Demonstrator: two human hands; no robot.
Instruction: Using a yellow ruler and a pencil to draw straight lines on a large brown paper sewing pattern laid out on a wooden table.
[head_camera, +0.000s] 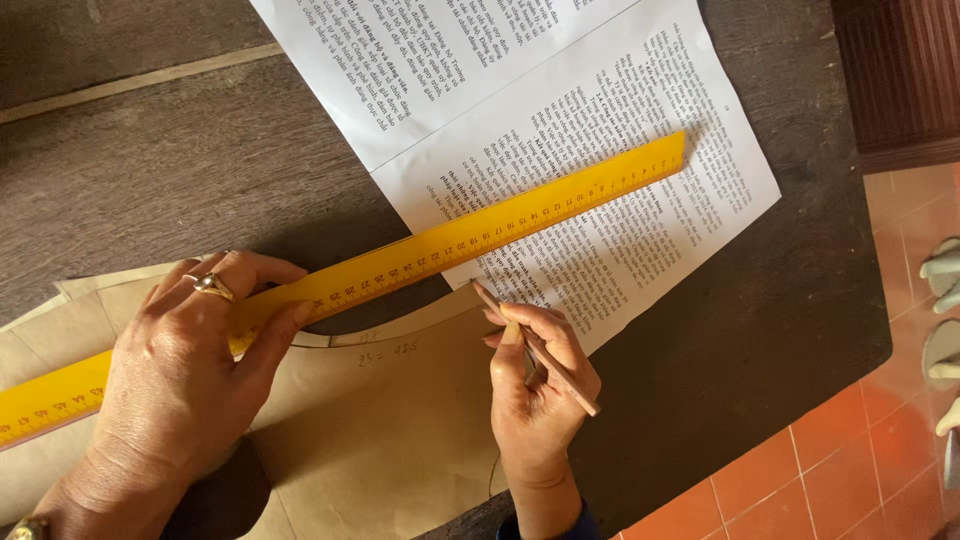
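Fingers of the left hand (180, 375) pressed flat and spread on a long, stiff yellow ruler (400, 262), pinning it slantwise across tan pattern paper (390, 430) and white printed sheets (600, 190) on the dark wooden table (150, 170). The right hand (535, 380) had its grip closed on a thin wooden pencil (545, 355), tip at the ruler's edge. Ruler looked light and liable to slide; the paper thin, easily creased.

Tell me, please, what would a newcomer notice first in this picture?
First the long yellow ruler, lying slantwise across the dark table from lower left to upper right. The left hand, with a ring, presses it down over brown paper. The right hand holds a pencil, tip near the ruler's edge, beside white printed sheets.
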